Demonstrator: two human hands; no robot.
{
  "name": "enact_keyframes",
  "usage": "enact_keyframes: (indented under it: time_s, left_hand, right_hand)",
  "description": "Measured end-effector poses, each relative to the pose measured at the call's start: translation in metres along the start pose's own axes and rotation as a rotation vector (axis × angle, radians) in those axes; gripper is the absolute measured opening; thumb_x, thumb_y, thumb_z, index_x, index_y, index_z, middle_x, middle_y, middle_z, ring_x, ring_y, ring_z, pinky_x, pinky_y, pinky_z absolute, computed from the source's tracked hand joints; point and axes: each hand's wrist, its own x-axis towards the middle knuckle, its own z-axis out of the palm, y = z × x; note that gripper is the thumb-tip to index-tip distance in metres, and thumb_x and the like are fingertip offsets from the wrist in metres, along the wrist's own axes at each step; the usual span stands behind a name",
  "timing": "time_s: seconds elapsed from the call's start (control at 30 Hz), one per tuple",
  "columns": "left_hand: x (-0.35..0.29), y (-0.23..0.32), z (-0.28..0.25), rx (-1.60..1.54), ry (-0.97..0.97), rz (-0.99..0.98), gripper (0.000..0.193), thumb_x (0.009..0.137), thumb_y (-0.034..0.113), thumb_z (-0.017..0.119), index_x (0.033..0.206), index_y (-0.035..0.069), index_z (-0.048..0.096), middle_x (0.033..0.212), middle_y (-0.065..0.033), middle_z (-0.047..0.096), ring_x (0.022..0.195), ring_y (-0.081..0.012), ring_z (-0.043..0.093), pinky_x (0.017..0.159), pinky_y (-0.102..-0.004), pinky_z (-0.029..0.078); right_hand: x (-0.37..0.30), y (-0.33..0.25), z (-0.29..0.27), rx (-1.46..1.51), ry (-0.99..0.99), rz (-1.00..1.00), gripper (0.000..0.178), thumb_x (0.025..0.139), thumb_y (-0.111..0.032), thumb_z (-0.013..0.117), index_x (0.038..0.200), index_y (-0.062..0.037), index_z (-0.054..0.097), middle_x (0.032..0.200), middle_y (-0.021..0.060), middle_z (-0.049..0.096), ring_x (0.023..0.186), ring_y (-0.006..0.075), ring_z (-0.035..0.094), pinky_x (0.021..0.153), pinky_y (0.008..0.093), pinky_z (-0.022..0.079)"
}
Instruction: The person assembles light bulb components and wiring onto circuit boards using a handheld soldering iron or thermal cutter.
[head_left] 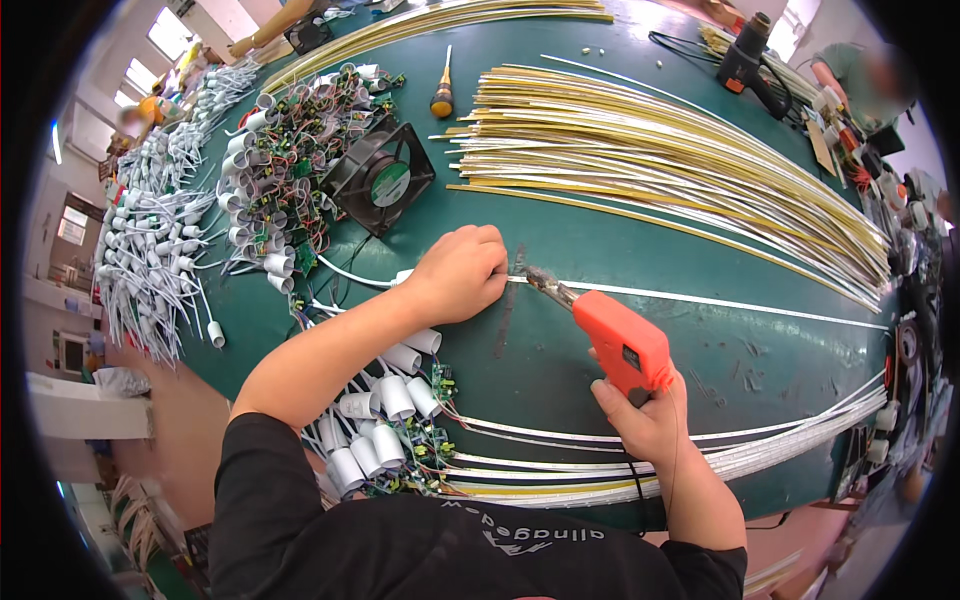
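Apparently one piece is partway through being joined: the thin white strip [700, 296] lies across the middle of the green table [560, 400], its near end at the fingers of the left hand [462, 272] and its far end toward the right edge. The left hand is closed on that near end; whether a wire is pinched there too is hidden. The right hand [645, 420] wraps around the handle of an orange soldering gun [622, 345], whose tip reaches the strip just beside the left fingers, though I cannot tell if it actually touches. The two hands are apart, with the tip between them. As for what looks done, a bundle of strips [640, 484] lies along the near edge, and wires lead to it from small circuit boards and white sockets [396, 398] by the left forearm, so several seem to be joined already; an exact count is not possible. Much seems to be left: a broad stack of yellow and white strips [650, 160] lies beyond the hands with no sockets visible on it, and a heap of boards with sockets [285, 165] sits left of the black fan [382, 180]. Farther left, many white sockets with cords [155, 255] are piled up, probably more stock. The screwdriver [442, 98] lies aside, unused at this moment.
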Motion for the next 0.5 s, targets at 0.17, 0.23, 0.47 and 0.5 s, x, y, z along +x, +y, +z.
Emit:
enact_keyframes:
  time_s: [0.17, 0.23, 0.47, 0.5]
  left_hand:
    - [0.0009, -0.0008, -0.0008, -0.011, -0.018, -0.005, 0.007, 0.074, 0.009, 0.061, 0.07, 0.004, 0.059, 0.083, -0.0102, 0.057, 0.083, -0.0325, 0.056, 0.075, -0.0416, 0.046]
    - [0.001, -0.0007, -0.001, -0.013, -0.024, -0.005, 0.007, 0.073, 0.008, 0.062, 0.07, 0.003, 0.058, 0.082, -0.0106, 0.056, 0.083, -0.0327, 0.055, 0.075, -0.0407, 0.046]
    - [0.0043, -0.0025, -0.0025, -0.044, -0.063, -0.033, 0.005, 0.07, 0.007, 0.062, 0.069, 0.003, 0.059, 0.082, -0.0106, 0.056, 0.083, -0.0323, 0.056, 0.074, -0.0399, 0.046]
    - [0.0046, -0.0033, -0.0028, -0.048, -0.069, -0.033, 0.005, 0.07, 0.007, 0.062, 0.069, 0.003, 0.059, 0.082, -0.0104, 0.056, 0.083, -0.0322, 0.056, 0.074, -0.0397, 0.047]
  right_hand:
    - [0.0031, -0.0007, 0.0041, -0.009, -0.002, -0.071, 0.041, 0.079, -0.011, 0.071, 0.116, -0.0022, 0.057, 0.098, 0.0103, 0.068, 0.085, 0.0232, 0.065, 0.077, 0.032, 0.05]
    - [0.0033, -0.0002, 0.005, -0.007, -0.008, -0.072, 0.041, 0.079, -0.011, 0.071, 0.116, -0.0022, 0.056, 0.098, 0.0103, 0.068, 0.086, 0.0236, 0.066, 0.078, 0.0323, 0.05]
    - [0.0051, 0.0029, 0.0072, -0.007, -0.009, -0.084, 0.042, 0.079, -0.012, 0.071, 0.118, -0.0019, 0.056, 0.098, 0.011, 0.068, 0.087, 0.0239, 0.067, 0.078, 0.0328, 0.051]
    - [0.0056, 0.003, 0.0074, -0.023, -0.013, -0.093, 0.043, 0.079, -0.012, 0.071, 0.118, -0.0017, 0.055, 0.098, 0.0112, 0.068, 0.086, 0.0238, 0.067, 0.077, 0.0329, 0.051]
